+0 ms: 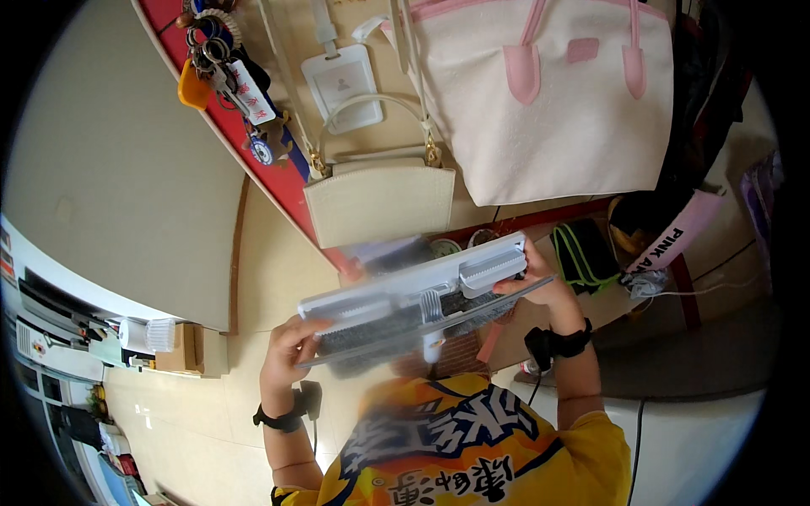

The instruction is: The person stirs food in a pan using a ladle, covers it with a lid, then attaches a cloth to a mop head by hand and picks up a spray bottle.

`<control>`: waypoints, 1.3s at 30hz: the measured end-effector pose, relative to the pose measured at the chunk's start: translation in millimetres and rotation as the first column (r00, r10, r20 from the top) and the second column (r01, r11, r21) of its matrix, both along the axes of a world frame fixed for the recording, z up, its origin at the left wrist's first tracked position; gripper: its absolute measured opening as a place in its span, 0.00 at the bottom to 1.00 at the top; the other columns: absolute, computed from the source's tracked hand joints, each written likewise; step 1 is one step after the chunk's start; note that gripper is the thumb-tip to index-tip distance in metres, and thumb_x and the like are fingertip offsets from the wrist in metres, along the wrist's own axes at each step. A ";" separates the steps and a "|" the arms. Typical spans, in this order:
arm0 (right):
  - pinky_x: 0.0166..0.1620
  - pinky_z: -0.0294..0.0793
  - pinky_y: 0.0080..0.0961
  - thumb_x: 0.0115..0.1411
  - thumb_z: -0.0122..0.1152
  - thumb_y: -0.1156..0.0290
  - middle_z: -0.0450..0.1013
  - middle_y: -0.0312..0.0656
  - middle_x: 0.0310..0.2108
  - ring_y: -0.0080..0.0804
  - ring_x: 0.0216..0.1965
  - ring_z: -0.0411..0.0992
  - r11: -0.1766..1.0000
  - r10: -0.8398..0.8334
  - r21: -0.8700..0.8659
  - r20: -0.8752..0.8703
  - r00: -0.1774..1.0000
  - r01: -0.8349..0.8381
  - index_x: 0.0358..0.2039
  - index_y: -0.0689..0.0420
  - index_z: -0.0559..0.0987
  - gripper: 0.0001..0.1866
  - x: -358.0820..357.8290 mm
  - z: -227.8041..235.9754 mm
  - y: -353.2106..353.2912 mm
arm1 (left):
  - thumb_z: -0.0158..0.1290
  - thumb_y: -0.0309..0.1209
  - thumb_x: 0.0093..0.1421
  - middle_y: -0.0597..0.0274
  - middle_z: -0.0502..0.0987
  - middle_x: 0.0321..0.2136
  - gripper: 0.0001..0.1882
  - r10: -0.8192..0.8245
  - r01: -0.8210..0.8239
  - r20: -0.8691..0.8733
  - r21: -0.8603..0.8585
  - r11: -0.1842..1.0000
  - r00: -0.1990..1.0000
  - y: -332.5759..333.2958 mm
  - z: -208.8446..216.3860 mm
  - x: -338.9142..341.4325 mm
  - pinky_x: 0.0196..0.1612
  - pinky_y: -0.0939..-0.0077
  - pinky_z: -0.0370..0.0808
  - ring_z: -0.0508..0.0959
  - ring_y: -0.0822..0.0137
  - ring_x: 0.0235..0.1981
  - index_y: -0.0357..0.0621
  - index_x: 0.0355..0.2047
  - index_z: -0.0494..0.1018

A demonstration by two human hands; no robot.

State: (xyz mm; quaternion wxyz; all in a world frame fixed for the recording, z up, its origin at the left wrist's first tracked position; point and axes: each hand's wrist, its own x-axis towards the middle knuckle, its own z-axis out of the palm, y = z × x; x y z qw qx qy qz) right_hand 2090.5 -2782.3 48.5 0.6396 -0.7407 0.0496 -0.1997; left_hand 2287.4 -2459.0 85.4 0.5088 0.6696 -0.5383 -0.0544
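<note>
Held out in front of my body is a long grey-white plastic brush head (413, 282), tilted so its right end is higher. Comb-like toothed strips run along it, dark grey bristles (363, 341) show beneath, and a short pale socket (432, 325) sticks out at the middle. A thin clear strip lies along its near edge. My left hand (291, 350) is closed round the left end. At the other end, my right hand (544, 282) grips with the thumb on the near side. Some fingers are hidden behind the piece.
Past the brush head hang a cream handbag (380, 202), a white-and-pink tote bag (557, 118), a card holder (342, 84) and a bunch of keys (224, 72). At right are a black-green cloth (582, 257) and a pink pouch (675, 236). A cardboard box (179, 347) stands far left.
</note>
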 end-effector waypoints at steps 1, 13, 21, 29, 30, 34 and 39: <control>0.44 0.60 0.22 0.36 0.66 0.76 0.62 0.35 0.38 0.23 0.42 0.59 1.000 -0.004 0.001 -0.002 1.000 0.004 0.45 0.56 0.58 0.35 -0.2 0.1 -1.1 | 0.43 0.13 0.47 0.58 0.72 0.22 0.13 -0.004 0.004 -0.002 0.001 1.000 1.000 0.5 1.6 -1.6 0.22 0.82 0.64 0.69 0.69 0.19 0.39 0.31 0.70; 0.43 0.62 0.21 0.38 0.65 0.78 0.63 0.36 0.37 0.22 0.40 0.62 0.983 -0.100 -0.159 -0.019 0.995 0.095 0.42 0.57 0.58 0.31 -2.2 12.2 13.1 | 0.43 0.13 0.46 0.56 0.73 0.25 0.13 -0.017 0.017 -0.008 0.007 1.000 1.000 0.2 -1.6 5.3 0.26 0.80 0.67 0.71 0.66 0.21 0.39 0.31 0.70; 0.41 0.63 0.20 0.37 0.66 0.76 0.65 0.37 0.36 0.23 0.38 0.63 0.980 -0.121 -0.162 -0.003 0.993 0.119 0.42 0.58 0.59 0.31 -0.6 10.6 13.1 | 0.40 0.10 0.44 0.56 0.72 0.24 0.17 -0.046 0.048 -0.054 0.029 0.998 0.997 -1.2 0.0 10.0 0.27 0.81 0.66 0.70 0.65 0.22 0.39 0.32 0.70; 0.41 0.62 0.20 0.38 0.65 0.77 0.64 0.35 0.37 0.21 0.38 0.62 0.997 -0.071 -0.031 -0.060 0.996 0.069 0.42 0.57 0.60 0.30 -1.8 13.2 12.3 | 0.40 0.11 0.46 0.55 0.69 0.32 0.18 -0.065 0.068 -0.138 0.016 0.998 0.988 0.7 -8.9 3.7 0.34 0.79 0.65 0.69 0.63 0.30 0.40 0.36 0.67; 0.41 0.62 0.20 0.38 0.65 0.78 0.64 0.35 0.37 0.21 0.38 0.62 0.997 -0.074 -0.026 -0.071 0.995 0.072 0.42 0.57 0.60 0.30 -2.0 13.9 12.5 | 0.40 0.12 0.46 0.55 0.69 0.32 0.17 -0.057 0.058 -0.111 0.011 0.998 0.992 0.6 -11.1 4.0 0.35 0.79 0.65 0.69 0.63 0.31 0.40 0.36 0.66; 0.42 0.61 0.21 0.38 0.65 0.77 0.64 0.34 0.37 0.21 0.39 0.61 0.995 -0.076 -0.064 -0.079 0.994 0.071 0.43 0.57 0.60 0.31 -2.3 18.0 14.3 | 0.42 0.13 0.47 0.55 0.68 0.33 0.15 -0.030 0.027 -0.120 -0.026 0.999 0.992 -0.7 -19.1 2.4 0.36 0.77 0.66 0.70 0.61 0.33 0.39 0.36 0.66; 0.44 0.60 0.21 0.38 0.65 0.76 0.64 0.35 0.38 0.22 0.40 0.61 0.994 -0.079 -0.085 -0.100 0.992 0.071 0.43 0.57 0.61 0.31 -5.1 22.4 15.7 | 0.41 0.14 0.49 0.53 0.68 0.35 0.17 0.086 -0.087 -0.008 -0.082 0.993 0.996 -5.9 -30.1 0.8 0.36 0.77 0.67 0.70 0.63 0.33 0.40 0.40 0.64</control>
